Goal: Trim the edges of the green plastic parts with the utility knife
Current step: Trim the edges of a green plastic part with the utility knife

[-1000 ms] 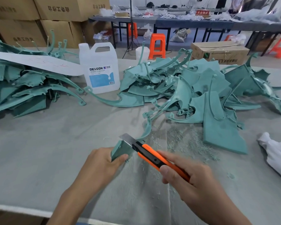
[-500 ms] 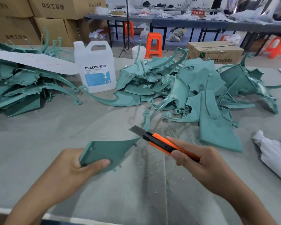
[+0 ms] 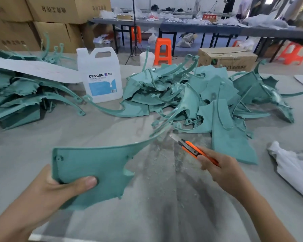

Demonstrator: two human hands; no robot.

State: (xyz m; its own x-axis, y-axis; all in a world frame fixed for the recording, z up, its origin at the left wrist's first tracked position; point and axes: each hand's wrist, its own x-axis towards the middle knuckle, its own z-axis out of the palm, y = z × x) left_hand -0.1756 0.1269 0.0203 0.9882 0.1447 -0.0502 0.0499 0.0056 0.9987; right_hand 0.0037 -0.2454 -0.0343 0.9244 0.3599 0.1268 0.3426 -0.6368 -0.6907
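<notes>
Head camera is showing the left hand (image 3: 47, 191) gripping a green plastic part (image 3: 94, 165) at lower left of the frame, thumb pressing its face, its thin tip reaching toward centre. The right hand (image 3: 222, 170), right of centre, is clutching the orange utility knife (image 3: 194, 151), blade out and pointing up-left, near that tip. More green parts (image 3: 208, 95) are lying heaped across the upper frame on the table (image 3: 112, 133).

A white DEXCON jug (image 3: 100, 75) stands upright on the grey surface (image 3: 164, 215), with a long white strip (image 3: 33, 70) ending just beside it. A crumpled white cloth (image 3: 290, 168) lies at the right. Behind are stacked cardboard boxes (image 3: 56, 9), an orange stool (image 3: 163, 51), another carton (image 3: 227, 58) and cluttered tables (image 3: 182, 26).
</notes>
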